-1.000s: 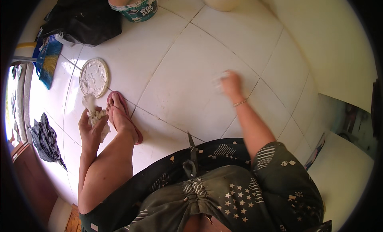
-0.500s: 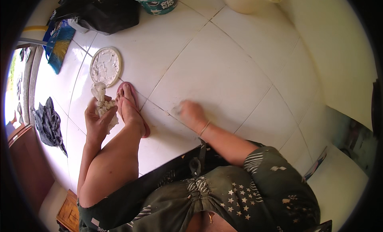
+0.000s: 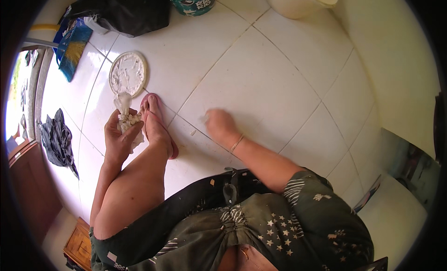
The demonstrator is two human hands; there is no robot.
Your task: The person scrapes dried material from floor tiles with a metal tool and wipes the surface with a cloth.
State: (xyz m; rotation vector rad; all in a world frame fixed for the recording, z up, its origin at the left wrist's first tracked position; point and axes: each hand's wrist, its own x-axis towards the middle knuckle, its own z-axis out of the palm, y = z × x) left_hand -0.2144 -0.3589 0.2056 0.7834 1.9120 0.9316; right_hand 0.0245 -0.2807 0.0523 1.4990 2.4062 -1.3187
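My left hand [image 3: 117,139] is closed around a crumpled white plastic bag [image 3: 123,103] smeared with lumpy white paste, held above the floor beside my sandalled foot [image 3: 152,119]. On the tiled floor [image 3: 260,84], close to a tile joint, my right hand [image 3: 221,127] is down with its fingers curled. Something small and pale shows at its fingertips, too blurred to name. A little white fragment [image 3: 193,132] lies by the joint, left of that hand. Beyond the bag rests a round lid [image 3: 128,74] coated with white paste.
A green tub [image 3: 195,4] and a cream bucket [image 3: 298,3] stand at the far side. Far left are a black plastic bag [image 3: 125,12] and a blue broom [image 3: 72,49]. Crumpled dark plastic [image 3: 58,143] lies near the doorway; a wall [image 3: 391,61] rises on the right.
My right hand has shifted slightly up, away from me, along the floor. The white fragment beside it now shows. My left hand still grips the bag; the whole view has moved a little.
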